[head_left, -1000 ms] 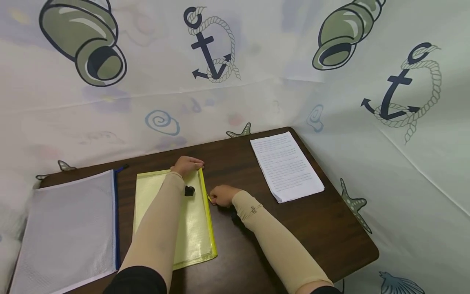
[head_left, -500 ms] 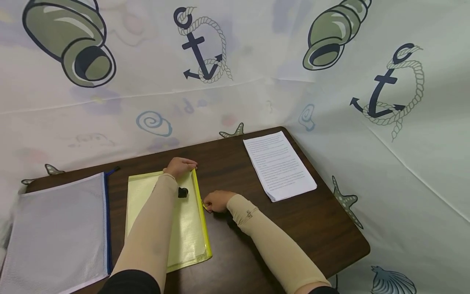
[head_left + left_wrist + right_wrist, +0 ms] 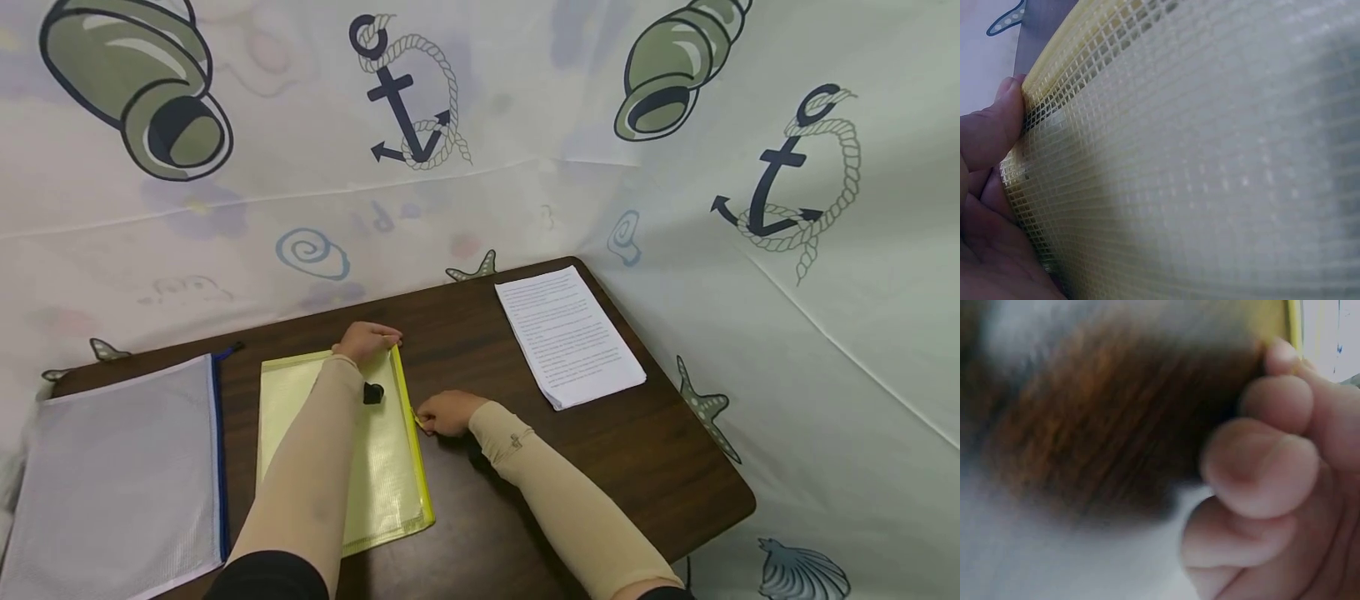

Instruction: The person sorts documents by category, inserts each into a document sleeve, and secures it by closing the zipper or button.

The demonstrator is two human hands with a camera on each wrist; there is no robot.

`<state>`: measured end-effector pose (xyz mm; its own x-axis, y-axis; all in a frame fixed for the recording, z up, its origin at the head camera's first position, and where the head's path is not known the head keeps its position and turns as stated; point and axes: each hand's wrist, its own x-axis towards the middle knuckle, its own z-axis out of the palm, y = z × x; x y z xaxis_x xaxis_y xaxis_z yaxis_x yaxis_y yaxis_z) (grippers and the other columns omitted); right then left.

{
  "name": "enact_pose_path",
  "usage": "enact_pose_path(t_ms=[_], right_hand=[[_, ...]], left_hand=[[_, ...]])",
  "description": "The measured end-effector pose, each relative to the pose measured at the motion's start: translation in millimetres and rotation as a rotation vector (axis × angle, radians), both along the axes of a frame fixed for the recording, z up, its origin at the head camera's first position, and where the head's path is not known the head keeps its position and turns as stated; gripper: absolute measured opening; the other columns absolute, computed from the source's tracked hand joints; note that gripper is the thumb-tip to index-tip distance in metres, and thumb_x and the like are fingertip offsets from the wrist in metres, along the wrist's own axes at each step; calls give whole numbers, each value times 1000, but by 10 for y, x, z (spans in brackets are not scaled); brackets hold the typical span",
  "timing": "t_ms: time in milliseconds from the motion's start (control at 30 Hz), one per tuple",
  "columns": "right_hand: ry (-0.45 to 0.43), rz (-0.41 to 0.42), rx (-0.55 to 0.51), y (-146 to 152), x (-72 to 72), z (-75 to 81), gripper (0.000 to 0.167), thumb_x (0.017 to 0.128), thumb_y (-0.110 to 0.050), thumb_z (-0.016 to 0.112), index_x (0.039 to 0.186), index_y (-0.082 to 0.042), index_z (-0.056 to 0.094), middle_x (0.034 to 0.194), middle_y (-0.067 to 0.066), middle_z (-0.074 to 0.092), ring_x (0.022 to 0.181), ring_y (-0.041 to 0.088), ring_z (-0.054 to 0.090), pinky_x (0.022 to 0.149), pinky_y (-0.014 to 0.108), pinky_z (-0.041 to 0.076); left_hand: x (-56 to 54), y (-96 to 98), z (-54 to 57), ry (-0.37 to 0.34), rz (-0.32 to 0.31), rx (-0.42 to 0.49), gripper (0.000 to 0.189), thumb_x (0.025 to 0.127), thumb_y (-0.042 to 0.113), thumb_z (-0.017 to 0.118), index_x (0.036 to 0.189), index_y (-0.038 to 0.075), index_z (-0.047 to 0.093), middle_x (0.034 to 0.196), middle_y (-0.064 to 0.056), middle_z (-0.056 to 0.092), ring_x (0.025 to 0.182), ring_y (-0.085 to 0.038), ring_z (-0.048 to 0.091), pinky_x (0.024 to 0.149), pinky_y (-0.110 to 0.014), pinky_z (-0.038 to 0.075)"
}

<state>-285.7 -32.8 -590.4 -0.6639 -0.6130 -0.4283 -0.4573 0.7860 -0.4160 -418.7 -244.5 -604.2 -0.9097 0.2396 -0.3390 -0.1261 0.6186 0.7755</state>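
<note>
A yellow mesh zipper pouch (image 3: 381,467) lies flat on the dark wooden table, its bright yellow zipper running down the right edge. At the far right corner my left hand (image 3: 367,340) pinches the pouch; in the left wrist view its thumb (image 3: 1007,112) presses on the mesh edge. Partway down that edge my right hand (image 3: 448,412) pinches the small yellow zipper pull (image 3: 418,421). In the right wrist view the fingers (image 3: 1260,469) are curled, and the pull is mostly hidden by them.
Left of the yellow pouch lies a larger whitish mesh pouch (image 3: 123,475) with a blue zipper. A stack of printed paper (image 3: 570,337) sits at the far right of the table (image 3: 637,475). A patterned curtain (image 3: 300,108) hangs behind.
My right hand has slid a little toward me along the zipper with the pull, then stayed nearly still. My left hand keeps its hold on the corner. The head view has shifted slightly.
</note>
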Motion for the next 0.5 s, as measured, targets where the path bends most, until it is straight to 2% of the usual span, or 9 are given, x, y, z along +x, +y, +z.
enact_pose_path(t_ms=[167, 333, 500], right_hand=[[21, 54, 11, 16, 63, -7, 30, 105, -14, 55, 75, -19, 54, 72, -6, 50, 61, 9, 40, 61, 22, 33], [28, 49, 1, 26, 72, -16, 28, 105, -15, 56, 77, -20, 56, 73, -7, 52, 61, 8, 41, 62, 21, 34], [11, 43, -5, 30, 61, -29, 26, 105, -19, 56, 79, -20, 57, 73, -6, 52, 62, 8, 43, 62, 22, 35]], left_hand=[[-24, 5, -3, 4, -7, -7, 29, 103, 34, 60, 123, 18, 75, 127, -7, 71, 144, -38, 37, 107, -77, -14], [-13, 18, 10, 11, -14, -25, 30, 103, 34, 60, 123, 18, 75, 132, -9, 67, 145, -39, 35, 107, -78, -12], [19, 18, 36, 15, -8, -21, 30, 104, 32, 59, 125, 16, 74, 128, -9, 70, 143, -38, 38, 107, -77, -12]])
